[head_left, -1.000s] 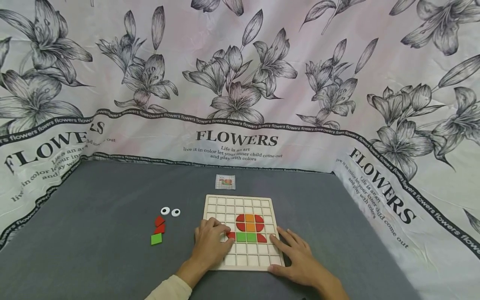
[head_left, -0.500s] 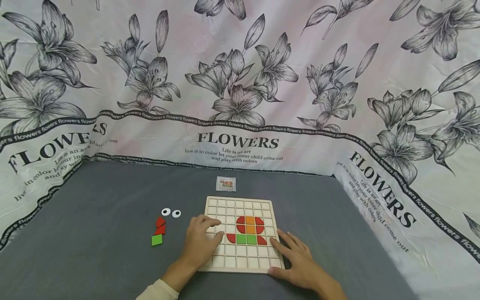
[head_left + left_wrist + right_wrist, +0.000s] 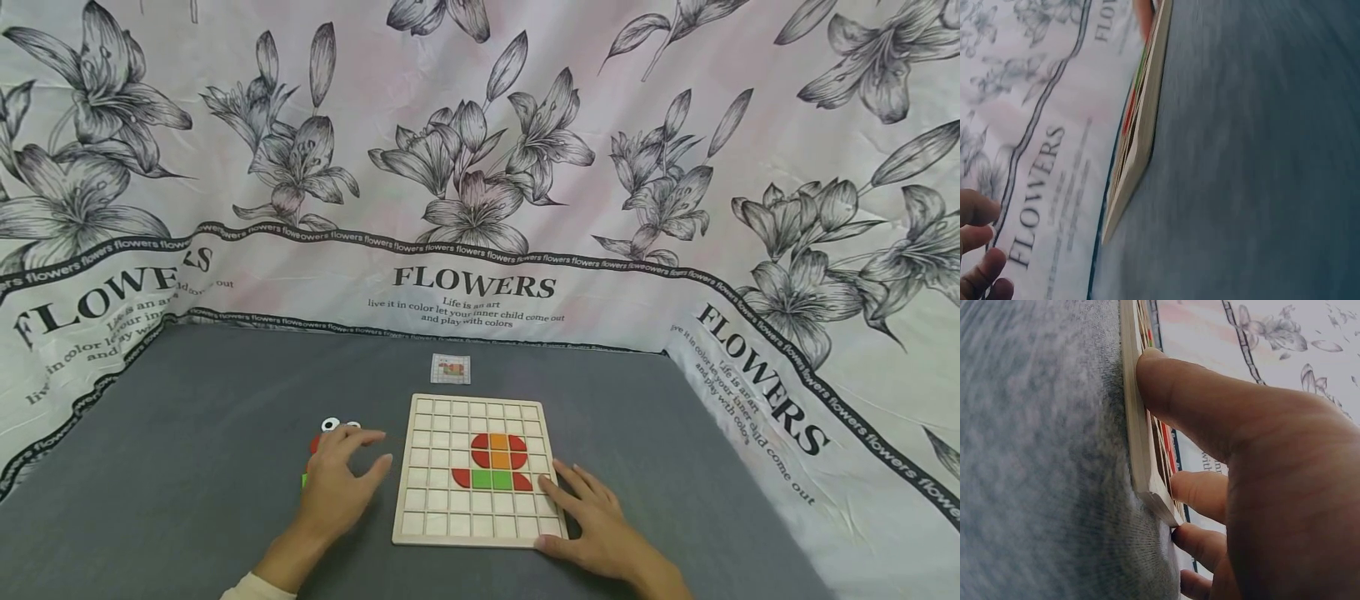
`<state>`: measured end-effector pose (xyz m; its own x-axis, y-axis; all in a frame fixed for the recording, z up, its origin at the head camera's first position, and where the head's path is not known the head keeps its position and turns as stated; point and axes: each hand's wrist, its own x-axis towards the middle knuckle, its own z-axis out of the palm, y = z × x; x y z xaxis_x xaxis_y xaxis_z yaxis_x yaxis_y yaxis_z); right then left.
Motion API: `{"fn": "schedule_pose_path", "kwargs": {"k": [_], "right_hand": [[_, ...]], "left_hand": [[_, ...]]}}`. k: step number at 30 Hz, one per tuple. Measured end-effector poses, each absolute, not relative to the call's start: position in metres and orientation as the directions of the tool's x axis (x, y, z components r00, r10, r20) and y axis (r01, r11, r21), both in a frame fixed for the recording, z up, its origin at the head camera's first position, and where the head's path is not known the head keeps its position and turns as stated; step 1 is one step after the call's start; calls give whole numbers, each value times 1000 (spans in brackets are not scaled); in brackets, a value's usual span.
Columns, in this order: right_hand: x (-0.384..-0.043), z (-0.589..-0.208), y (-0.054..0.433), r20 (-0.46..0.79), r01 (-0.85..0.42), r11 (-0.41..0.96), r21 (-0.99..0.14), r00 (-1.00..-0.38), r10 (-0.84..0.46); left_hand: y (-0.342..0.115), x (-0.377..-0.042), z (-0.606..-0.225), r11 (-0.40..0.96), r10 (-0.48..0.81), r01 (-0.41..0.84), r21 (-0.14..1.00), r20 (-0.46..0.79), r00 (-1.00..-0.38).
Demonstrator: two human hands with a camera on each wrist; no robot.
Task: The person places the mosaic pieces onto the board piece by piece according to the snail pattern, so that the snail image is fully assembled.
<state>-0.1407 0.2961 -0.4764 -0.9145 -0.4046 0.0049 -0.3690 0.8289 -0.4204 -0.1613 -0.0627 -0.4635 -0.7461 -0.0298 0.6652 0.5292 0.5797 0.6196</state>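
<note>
A wooden grid board (image 3: 437, 525) lies on the grey cloth. In its cells sit red quarter-round tiles (image 3: 519, 460), orange square tiles (image 3: 498, 450) and green square tiles (image 3: 492, 479). My left hand (image 3: 330, 492), holding nothing, hovers left of the board with thumb and forefinger apart. It partly covers the loose pieces: two eye discs (image 3: 330, 425), a red piece (image 3: 313, 443) and a green piece (image 3: 304, 481). At the board's right edge rests my right hand (image 3: 600, 525), fingers spread. In the right wrist view its thumb (image 3: 1172, 381) touches the board's rim (image 3: 1138, 444).
A small picture card (image 3: 451, 369) lies behind the board, showing a coloured pattern on a grid. A flower-printed curtain (image 3: 480, 287) encloses the grey tabletop (image 3: 225, 392) at the back and both sides.
My left hand has let go of the red tile at the left end of the green row. It has moved left off the board, over the loose pieces. My right hand stays put.
</note>
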Motion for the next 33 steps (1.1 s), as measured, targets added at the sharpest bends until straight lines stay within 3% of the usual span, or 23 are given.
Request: {"fn": "schedule_pose_path", "kwargs": {"k": [12, 18, 25, 33], "right_hand": [[-140, -480, 297, -2, -370, 825, -428, -912, -411], [-141, -482, 298, 9, -379, 810, -447, -908, -419], [-142, -480, 297, -10, -358, 810, -464, -913, -409], [-142, -476, 296, -3, -361, 812, -458, -913, -407]], "left_hand": [[-121, -156, -475, 645, -110, 471, 601, 683, -722], [-139, -151, -482, 689, -66, 380, 617, 576, -815], [-151, -147, -483, 718, 18, 257, 647, 353, -936], [-155, -147, -483, 735, 17, 175, 656, 240, -971]]}}
